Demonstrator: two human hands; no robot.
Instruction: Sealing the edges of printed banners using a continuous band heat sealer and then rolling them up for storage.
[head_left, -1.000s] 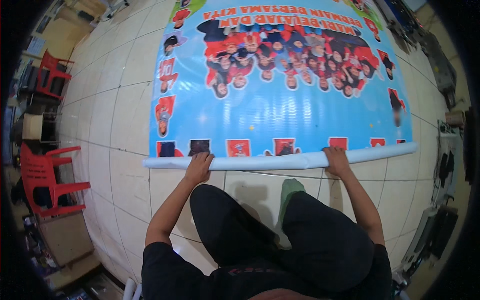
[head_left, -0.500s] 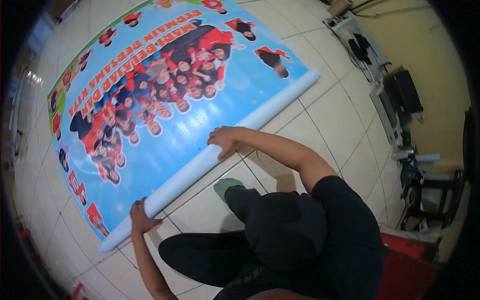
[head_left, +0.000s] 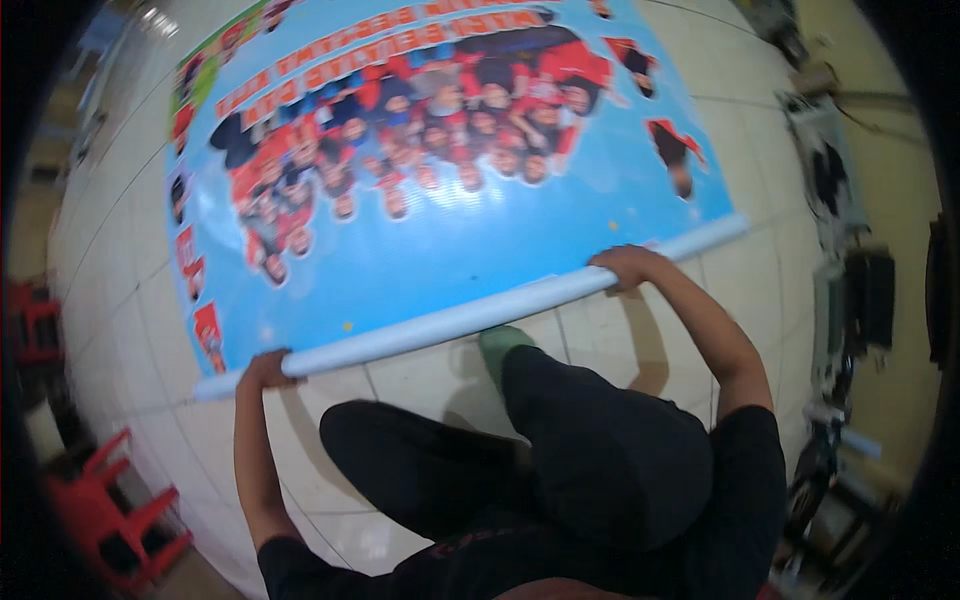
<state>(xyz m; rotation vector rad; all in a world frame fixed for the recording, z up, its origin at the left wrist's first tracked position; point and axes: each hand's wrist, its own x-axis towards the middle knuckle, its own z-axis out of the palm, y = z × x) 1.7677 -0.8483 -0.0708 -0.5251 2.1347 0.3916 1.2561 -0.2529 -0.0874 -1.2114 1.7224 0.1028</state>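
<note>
A large blue banner printed with a group photo and orange lettering lies spread on the floor. Its near edge is wound into a pale tube, the banner roll, which slants up toward the right. My left hand grips the roll close to its left end, fingers over the top. Further along, my right hand is wrapped over the roll right of its middle; its thumb side is partly hidden. Both hands press on the same roll. My foot in a green sock is just behind the roll, between them.
Pale floor tiles surround the banner. Red plastic chairs or stools stand at the lower left. Along the right wall are a black box-shaped item and other equipment with cables. My bent knees are close to the roll.
My view has turned, so the banner and roll appear shifted right and lie more level. Both hands stay on the roll, now wider apart, the right one further toward its right end.
</note>
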